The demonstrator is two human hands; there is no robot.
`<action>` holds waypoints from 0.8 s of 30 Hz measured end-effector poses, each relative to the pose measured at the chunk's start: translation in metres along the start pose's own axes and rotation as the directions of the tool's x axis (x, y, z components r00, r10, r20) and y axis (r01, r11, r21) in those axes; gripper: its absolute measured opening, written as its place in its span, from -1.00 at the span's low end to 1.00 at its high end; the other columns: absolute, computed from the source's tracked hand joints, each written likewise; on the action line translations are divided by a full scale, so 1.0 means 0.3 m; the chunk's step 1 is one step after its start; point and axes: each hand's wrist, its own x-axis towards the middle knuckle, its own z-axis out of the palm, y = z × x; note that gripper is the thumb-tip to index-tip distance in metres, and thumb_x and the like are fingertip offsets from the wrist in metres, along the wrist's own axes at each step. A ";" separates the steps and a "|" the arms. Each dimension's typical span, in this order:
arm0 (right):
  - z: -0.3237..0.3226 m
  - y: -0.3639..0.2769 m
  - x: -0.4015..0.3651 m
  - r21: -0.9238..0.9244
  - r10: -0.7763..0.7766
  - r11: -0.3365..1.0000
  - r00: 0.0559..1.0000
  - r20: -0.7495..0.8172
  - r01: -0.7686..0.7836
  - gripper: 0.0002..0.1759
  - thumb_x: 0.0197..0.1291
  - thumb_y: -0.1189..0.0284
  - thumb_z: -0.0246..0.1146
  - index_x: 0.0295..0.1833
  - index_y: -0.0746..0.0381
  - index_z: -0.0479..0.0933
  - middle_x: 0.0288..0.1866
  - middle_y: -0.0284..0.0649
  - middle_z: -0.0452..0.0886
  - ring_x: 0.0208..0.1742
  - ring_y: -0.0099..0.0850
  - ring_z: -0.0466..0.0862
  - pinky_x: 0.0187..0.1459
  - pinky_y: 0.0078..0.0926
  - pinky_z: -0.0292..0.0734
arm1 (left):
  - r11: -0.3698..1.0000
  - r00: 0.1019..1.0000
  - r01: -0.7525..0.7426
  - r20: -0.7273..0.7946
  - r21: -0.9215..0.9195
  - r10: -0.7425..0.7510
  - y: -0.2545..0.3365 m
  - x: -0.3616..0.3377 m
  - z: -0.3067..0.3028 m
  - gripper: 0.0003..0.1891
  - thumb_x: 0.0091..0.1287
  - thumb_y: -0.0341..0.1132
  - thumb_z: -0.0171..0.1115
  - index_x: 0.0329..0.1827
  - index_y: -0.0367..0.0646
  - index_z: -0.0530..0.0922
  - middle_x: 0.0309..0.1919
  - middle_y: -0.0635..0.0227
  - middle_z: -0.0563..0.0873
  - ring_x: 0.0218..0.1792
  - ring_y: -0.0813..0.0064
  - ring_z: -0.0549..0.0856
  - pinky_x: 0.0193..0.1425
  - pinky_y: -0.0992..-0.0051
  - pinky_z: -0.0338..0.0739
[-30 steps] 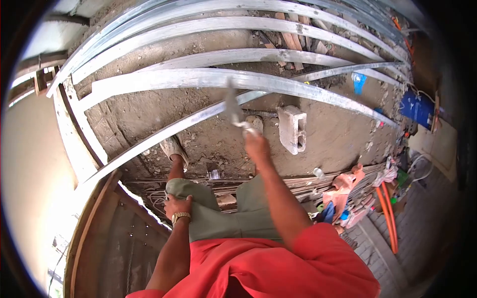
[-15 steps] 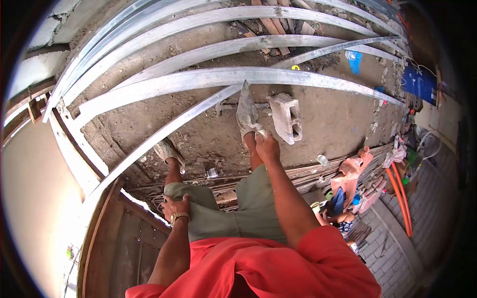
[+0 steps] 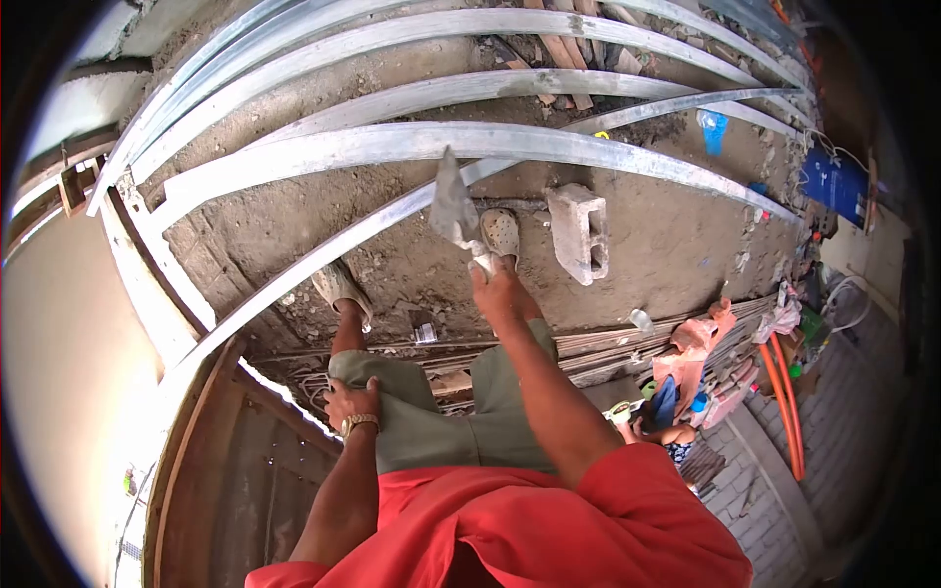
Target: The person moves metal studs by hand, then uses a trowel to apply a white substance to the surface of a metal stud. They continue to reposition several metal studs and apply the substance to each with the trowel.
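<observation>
Above the dirt floor [image 3: 667, 245], the right hand [image 3: 500, 295] grips a trowel [image 3: 454, 206], fingers wrapped round its handle [image 3: 485, 263], left of a hollow block [image 3: 573, 230]. The left hand [image 3: 351, 404] rests, fingers loosely open, on the shorts [image 3: 421, 436]. Marks on the blue panel [image 3: 833, 186] seem unreadable.

The person's right hand [image 3: 498, 292] grips a trowel [image 3: 453, 204] that points away toward pale metal beams [image 3: 412, 144], while the left hand [image 3: 353, 402] rests on one leg of the green shorts [image 3: 431, 426]; on the dirt floor [image 3: 676, 240], a hollow concrete block [image 3: 572, 230] lies right of the trowel, thin strips [image 3: 583, 365] line the near edge, and blue plastic [image 3: 714, 132] shows near the right edge
</observation>
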 end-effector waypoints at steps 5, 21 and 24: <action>-0.043 0.007 0.037 0.001 0.088 0.996 0.993 0.077 -0.089 -0.42 0.20 0.06 0.23 0.00 0.42 0.49 -0.23 0.28 0.62 -0.12 0.21 0.63 -0.09 0.04 0.53 | 1.000 1.000 -0.006 0.006 -0.028 0.006 -0.039 0.021 0.013 -0.09 0.03 0.25 0.37 0.34 -0.17 0.32 0.09 0.00 0.52 0.07 -0.03 0.60 0.08 0.12 0.56; 0.255 -0.105 0.420 0.506 0.248 0.836 0.969 -0.001 -0.214 -0.76 0.00 0.39 0.34 -0.33 0.37 0.55 -0.57 -0.23 0.56 -0.57 -0.35 0.59 -0.50 -0.30 0.48 | 0.996 0.999 -0.010 0.030 -0.087 0.013 -0.138 0.072 0.033 -0.09 0.04 0.25 0.36 0.35 -0.15 0.32 0.10 0.00 0.52 0.06 -0.03 0.60 0.04 0.12 0.58; 0.231 -0.082 0.449 0.288 0.058 0.957 0.995 -0.076 -0.033 -0.72 -0.03 0.38 0.29 -0.36 0.45 0.55 -0.55 -0.16 0.60 -0.53 -0.29 0.63 -0.45 -0.26 0.52 | 0.995 0.998 -0.002 0.059 -0.095 0.007 -0.147 0.079 0.020 -0.09 0.04 0.24 0.36 0.35 -0.17 0.31 0.10 0.00 0.51 0.06 -0.02 0.61 0.04 0.12 0.58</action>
